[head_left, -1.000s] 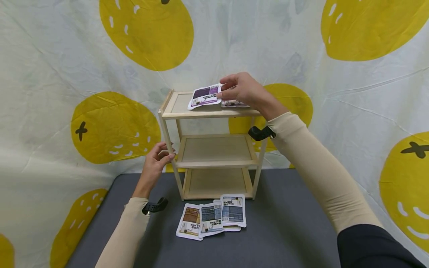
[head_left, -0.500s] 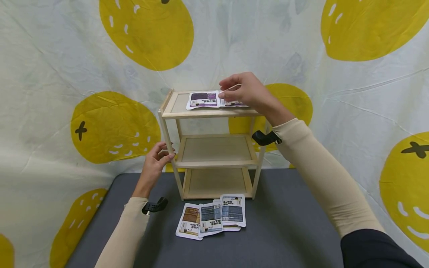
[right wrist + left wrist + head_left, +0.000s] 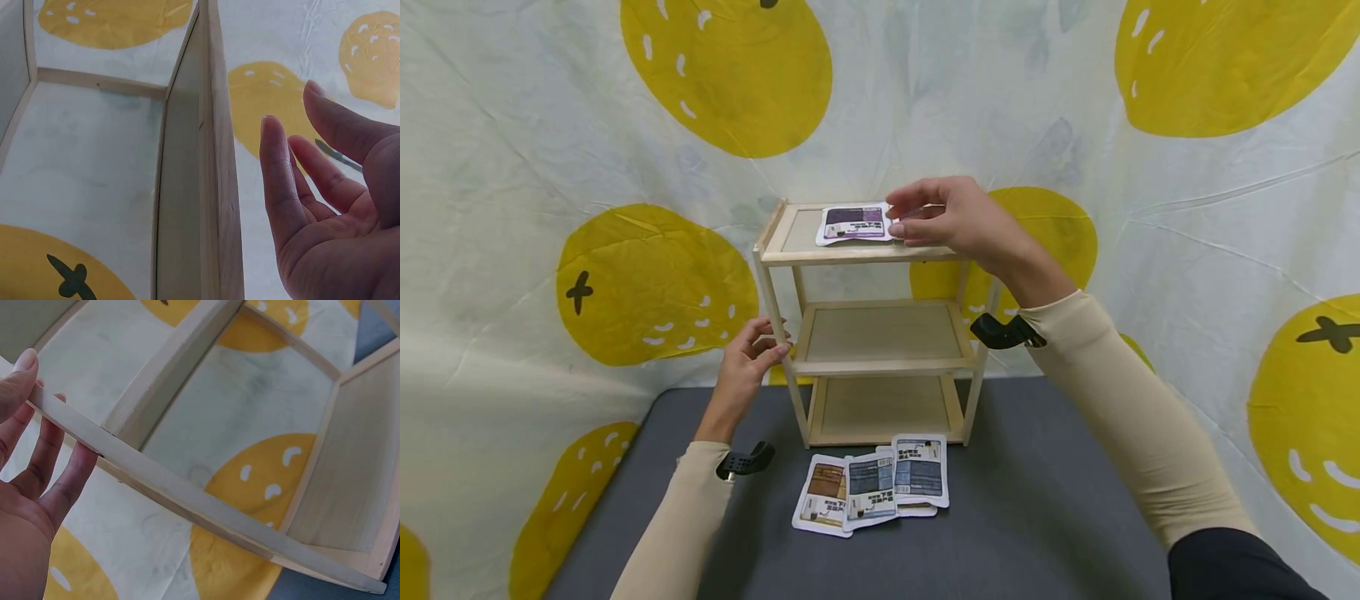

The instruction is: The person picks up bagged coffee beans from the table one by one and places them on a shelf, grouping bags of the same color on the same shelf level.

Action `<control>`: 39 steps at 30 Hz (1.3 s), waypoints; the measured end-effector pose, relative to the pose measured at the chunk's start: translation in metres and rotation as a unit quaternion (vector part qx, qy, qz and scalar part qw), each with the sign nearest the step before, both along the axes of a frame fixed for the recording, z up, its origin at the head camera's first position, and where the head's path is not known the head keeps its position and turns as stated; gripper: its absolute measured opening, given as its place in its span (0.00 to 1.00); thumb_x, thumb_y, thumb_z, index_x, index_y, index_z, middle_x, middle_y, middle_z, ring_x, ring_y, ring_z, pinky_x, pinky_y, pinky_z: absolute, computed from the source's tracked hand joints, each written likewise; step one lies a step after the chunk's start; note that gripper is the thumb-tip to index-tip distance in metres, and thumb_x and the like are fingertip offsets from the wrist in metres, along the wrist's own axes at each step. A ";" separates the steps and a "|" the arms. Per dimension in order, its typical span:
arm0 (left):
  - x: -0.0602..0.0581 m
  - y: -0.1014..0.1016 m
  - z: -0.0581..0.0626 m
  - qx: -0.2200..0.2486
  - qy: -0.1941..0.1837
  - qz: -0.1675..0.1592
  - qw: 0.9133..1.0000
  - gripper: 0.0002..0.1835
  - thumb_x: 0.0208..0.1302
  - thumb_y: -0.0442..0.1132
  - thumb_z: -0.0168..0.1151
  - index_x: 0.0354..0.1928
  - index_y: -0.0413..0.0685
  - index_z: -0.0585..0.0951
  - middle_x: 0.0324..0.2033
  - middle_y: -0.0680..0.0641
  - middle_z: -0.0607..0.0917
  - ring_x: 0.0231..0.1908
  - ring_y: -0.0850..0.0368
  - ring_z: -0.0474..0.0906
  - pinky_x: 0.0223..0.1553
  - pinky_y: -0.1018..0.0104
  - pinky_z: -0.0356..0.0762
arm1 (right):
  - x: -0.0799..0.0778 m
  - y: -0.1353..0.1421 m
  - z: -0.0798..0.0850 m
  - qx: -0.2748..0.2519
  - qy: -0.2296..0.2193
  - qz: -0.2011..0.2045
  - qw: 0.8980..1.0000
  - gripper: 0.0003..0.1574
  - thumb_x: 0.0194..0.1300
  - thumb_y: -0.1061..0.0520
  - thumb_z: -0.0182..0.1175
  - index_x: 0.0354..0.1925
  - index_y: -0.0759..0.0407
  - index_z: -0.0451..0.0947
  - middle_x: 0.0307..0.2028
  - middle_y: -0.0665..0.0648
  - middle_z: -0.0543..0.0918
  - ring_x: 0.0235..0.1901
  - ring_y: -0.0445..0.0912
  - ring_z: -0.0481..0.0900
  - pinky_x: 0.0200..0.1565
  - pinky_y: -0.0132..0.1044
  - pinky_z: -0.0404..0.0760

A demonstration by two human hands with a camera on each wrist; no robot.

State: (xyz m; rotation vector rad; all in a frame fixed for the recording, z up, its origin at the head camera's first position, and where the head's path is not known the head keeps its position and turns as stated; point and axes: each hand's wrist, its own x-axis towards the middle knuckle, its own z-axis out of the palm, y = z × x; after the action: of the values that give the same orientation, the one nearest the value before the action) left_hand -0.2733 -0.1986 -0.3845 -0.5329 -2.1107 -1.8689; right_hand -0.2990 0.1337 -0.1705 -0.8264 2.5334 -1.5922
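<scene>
A small three-tier wooden shelf rack (image 3: pixel 880 366) stands on the grey surface. My left hand (image 3: pixel 741 367) holds its left front post (image 3: pixel 187 494), with thumb and fingers on either side of the wood in the left wrist view. On the top tier lies a flat white-edged packet with a purple label (image 3: pixel 853 223). My right hand (image 3: pixel 966 221) hovers over the right part of that tier, its fingertips close to the packet's right edge. Nothing sits between thumb and fingers (image 3: pixel 281 181) in the right wrist view. A second purple packet is almost wholly hidden behind this hand.
In front of the rack several packets overlap on the grey surface (image 3: pixel 1030 500): a brown one (image 3: pixel 822 496), a blue one (image 3: pixel 871 492) and another blue one (image 3: pixel 921 468) with something under it. A cloth with yellow fruit prints (image 3: pixel 655 283) hangs behind.
The purple packet's tilted end has come down and it now lies flat on the top tier. My right hand has let go and shifted slightly right and down. The left hand stays still.
</scene>
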 end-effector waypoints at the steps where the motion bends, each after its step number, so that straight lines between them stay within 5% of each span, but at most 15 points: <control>1: 0.000 0.000 0.000 0.000 0.000 0.000 1.000 0.21 0.70 0.29 0.62 0.63 0.38 0.73 0.50 0.36 0.78 0.46 0.45 0.79 0.49 0.68 0.82 | 0.003 0.000 -0.001 -0.006 -0.003 0.006 1.000 0.32 0.65 0.57 0.70 0.65 0.62 0.75 0.58 0.62 0.81 0.52 0.52 0.84 0.51 0.37 0.85; 6: -0.001 0.000 0.000 0.003 -0.001 -0.002 1.000 0.21 0.70 0.29 0.62 0.63 0.37 0.72 0.50 0.35 0.78 0.49 0.29 0.75 0.49 0.68 0.82 | 0.012 0.002 -0.007 -0.014 0.003 0.023 1.000 0.33 0.65 0.56 0.71 0.65 0.63 0.74 0.58 0.63 0.81 0.51 0.52 0.84 0.51 0.40 0.85; 14: 0.000 -0.001 0.001 0.004 0.002 -0.005 1.000 0.23 0.70 0.28 0.62 0.64 0.32 0.70 0.50 0.35 0.77 0.45 0.47 0.79 0.49 0.68 0.82 | 0.022 0.004 -0.018 -0.023 0.017 0.044 0.999 0.33 0.66 0.59 0.69 0.66 0.65 0.73 0.54 0.62 0.82 0.47 0.53 0.85 0.50 0.42 0.85; 21: -0.001 -0.001 -0.001 0.005 -0.001 -0.005 1.000 0.21 0.70 0.27 0.62 0.63 0.37 0.73 0.51 0.30 0.76 0.46 0.45 0.79 0.50 0.68 0.82 | 0.034 0.008 -0.032 -0.015 0.011 0.053 0.998 0.33 0.65 0.59 0.70 0.66 0.62 0.73 0.52 0.59 0.84 0.46 0.52 0.86 0.51 0.44 0.85; 28: -0.015 -0.008 -0.014 0.013 -0.002 -0.004 1.000 0.24 0.69 0.26 0.61 0.65 0.33 0.70 0.50 0.38 0.78 0.44 0.56 0.80 0.48 0.68 0.82 | 0.041 0.012 -0.045 -0.004 0.019 0.072 0.997 0.31 0.66 0.60 0.69 0.65 0.61 0.74 0.52 0.59 0.85 0.46 0.52 0.86 0.49 0.41 0.86; 34: -0.018 -0.008 -0.019 0.018 0.002 -0.001 1.000 0.22 0.69 0.29 0.64 0.63 0.40 0.74 0.51 0.35 0.78 0.43 0.55 0.81 0.48 0.69 0.83 | 0.048 0.015 -0.058 -0.010 0.009 0.098 0.995 0.30 0.66 0.63 0.68 0.65 0.63 0.74 0.52 0.61 0.84 0.48 0.55 0.85 0.50 0.40 0.85; 39: -0.017 -0.008 -0.017 0.018 -0.001 0.000 1.000 0.22 0.69 0.29 0.64 0.63 0.42 0.74 0.48 0.44 0.80 0.44 0.51 0.81 0.48 0.69 0.82 | 0.050 0.018 -0.072 -0.002 -0.003 0.119 0.993 0.30 0.66 0.63 0.68 0.65 0.61 0.75 0.53 0.58 0.85 0.52 0.55 0.84 0.52 0.40 0.84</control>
State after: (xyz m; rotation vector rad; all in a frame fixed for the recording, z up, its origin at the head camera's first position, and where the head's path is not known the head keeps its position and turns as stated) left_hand -0.2901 -0.2067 -0.4017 -0.5231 -2.0731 -1.9036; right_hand -0.2490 0.1516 -0.2429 -1.0752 2.3240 -1.5227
